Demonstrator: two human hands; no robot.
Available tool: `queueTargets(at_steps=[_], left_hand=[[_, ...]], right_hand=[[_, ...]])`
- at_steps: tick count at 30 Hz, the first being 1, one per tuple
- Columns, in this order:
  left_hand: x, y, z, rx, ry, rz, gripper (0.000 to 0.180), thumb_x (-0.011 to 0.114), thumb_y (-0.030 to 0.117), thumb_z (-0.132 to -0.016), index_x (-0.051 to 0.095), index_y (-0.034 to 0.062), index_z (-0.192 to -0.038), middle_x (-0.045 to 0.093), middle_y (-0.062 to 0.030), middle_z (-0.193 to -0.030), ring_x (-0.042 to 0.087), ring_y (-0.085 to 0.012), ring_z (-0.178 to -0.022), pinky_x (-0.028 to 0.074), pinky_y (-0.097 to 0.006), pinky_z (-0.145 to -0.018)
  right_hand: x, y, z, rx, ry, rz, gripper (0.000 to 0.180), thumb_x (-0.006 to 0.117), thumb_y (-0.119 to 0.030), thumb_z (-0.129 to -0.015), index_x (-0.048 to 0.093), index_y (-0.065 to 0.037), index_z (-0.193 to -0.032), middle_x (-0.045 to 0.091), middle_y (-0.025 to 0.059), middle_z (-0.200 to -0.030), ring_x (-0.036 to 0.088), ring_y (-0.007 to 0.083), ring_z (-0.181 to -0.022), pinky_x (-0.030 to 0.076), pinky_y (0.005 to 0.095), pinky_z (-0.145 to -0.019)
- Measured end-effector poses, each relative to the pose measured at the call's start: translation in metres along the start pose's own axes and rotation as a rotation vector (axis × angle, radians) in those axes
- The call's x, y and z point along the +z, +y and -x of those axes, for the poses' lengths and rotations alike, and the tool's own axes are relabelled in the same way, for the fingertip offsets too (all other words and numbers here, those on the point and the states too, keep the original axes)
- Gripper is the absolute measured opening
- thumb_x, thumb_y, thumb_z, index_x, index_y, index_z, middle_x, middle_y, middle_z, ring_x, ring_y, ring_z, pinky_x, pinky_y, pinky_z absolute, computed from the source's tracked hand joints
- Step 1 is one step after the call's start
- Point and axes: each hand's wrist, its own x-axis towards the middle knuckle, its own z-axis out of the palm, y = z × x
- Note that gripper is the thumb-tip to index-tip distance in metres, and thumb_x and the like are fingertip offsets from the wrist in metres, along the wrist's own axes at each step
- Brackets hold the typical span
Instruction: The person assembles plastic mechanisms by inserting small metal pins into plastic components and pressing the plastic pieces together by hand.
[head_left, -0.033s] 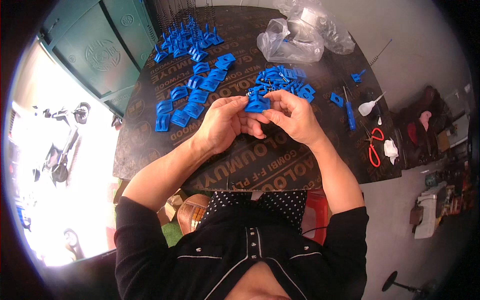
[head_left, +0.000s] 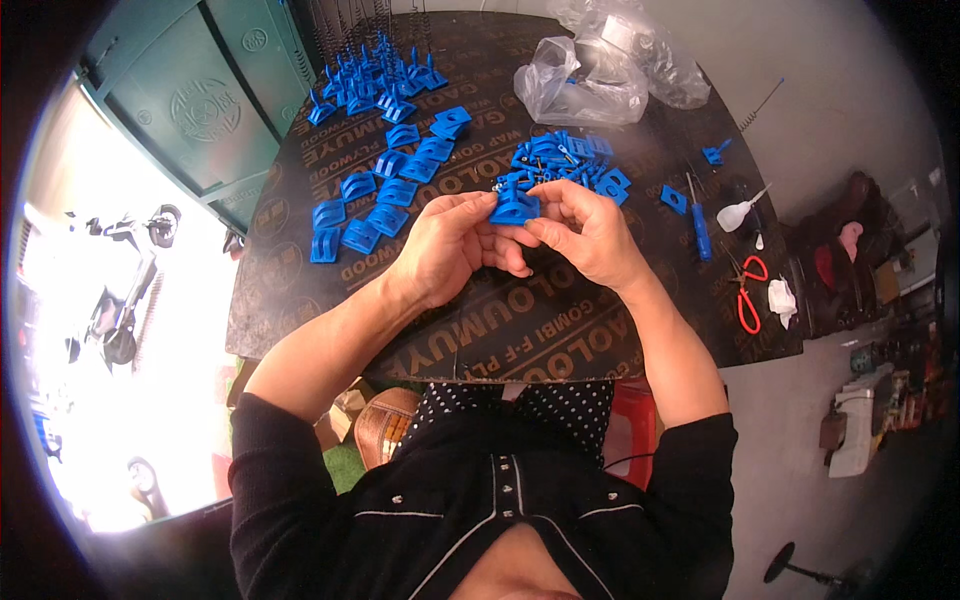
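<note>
Between my two hands, above the dark printed table [head_left: 480, 325], is a blue plastic bracket [head_left: 515, 207] with a curved base and an upright post. My left hand [head_left: 455, 235] grips its left side with thumb and fingers. On its right side my right hand [head_left: 590, 235] pinches it. Just beyond lies a heap of loose blue parts [head_left: 565, 152], with small dark pieces mixed in. Several blue curved bases [head_left: 397, 192] are laid out in rough rows to the left of my hands. My fingers partly hide the held bracket.
Blue pieces with upright springs [head_left: 375, 85] crowd the far left. A clear plastic bag [head_left: 585, 85] lies at the back. To the right are a blue-handled screwdriver [head_left: 702, 235], a white nozzle bottle [head_left: 735, 215], red-handled cutters [head_left: 748, 290] and a crumpled white tissue [head_left: 781, 300].
</note>
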Motion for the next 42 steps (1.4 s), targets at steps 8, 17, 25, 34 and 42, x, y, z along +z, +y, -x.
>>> queueTargets(at_steps=[8,17,25,34,42], left_hand=[[0.000,-0.005,-0.005,0.167,0.017,-0.035,0.034,0.050,0.019,-0.097,0.050,-0.0042,-0.121,0.064,-0.0158,-0.104,0.064,-0.0208,-0.084,0.053,-0.042,-0.084],[-0.001,-0.002,-0.004,0.184,0.027,-0.207,0.036,0.061,0.013,-0.092,0.050,-0.0050,-0.121,0.065,-0.0122,-0.099,0.063,-0.0176,-0.080,0.056,-0.037,-0.078],[0.003,-0.001,-0.003,0.126,0.025,-0.166,0.033,0.063,0.012,-0.091,0.053,-0.0061,-0.117,0.065,-0.0134,-0.097,0.064,-0.0180,-0.075,0.057,-0.037,-0.076],[0.005,-0.008,-0.003,0.011,0.019,-0.073,0.031,0.062,0.007,-0.091,0.053,-0.0080,-0.117,0.066,-0.0183,-0.096,0.065,-0.0188,-0.071,0.058,-0.039,-0.076],[0.004,-0.011,-0.004,-0.080,-0.006,0.004,0.034,0.062,0.006,-0.090,0.052,-0.0087,-0.119,0.066,-0.0194,-0.097,0.066,-0.0194,-0.072,0.058,-0.041,-0.077]], right_hand=[[-0.004,-0.009,-0.006,0.138,-0.006,-0.223,0.029,0.065,-0.021,-0.092,0.061,0.003,-0.107,0.062,0.0008,-0.077,0.055,0.0069,-0.067,0.046,0.0214,-0.060],[-0.004,-0.010,-0.006,0.158,-0.056,-0.246,0.029,0.065,-0.023,-0.092,0.063,0.003,-0.105,0.062,-0.0001,-0.079,0.054,0.0063,-0.067,0.045,0.0213,-0.059],[-0.009,-0.001,-0.007,0.090,-0.035,-0.108,0.041,0.054,-0.039,-0.097,0.065,-0.001,-0.102,0.057,-0.0012,-0.071,0.050,0.0059,-0.064,0.040,0.0211,-0.056],[-0.009,-0.008,-0.007,0.018,0.074,-0.228,0.024,0.057,-0.022,-0.097,0.064,-0.001,-0.107,0.059,-0.0015,-0.077,0.052,0.0066,-0.070,0.044,0.0217,-0.063],[-0.009,-0.010,-0.007,0.025,0.008,-0.172,0.017,0.059,-0.013,-0.095,0.067,-0.001,-0.104,0.064,-0.0002,-0.084,0.056,0.0072,-0.074,0.048,0.0222,-0.067]])
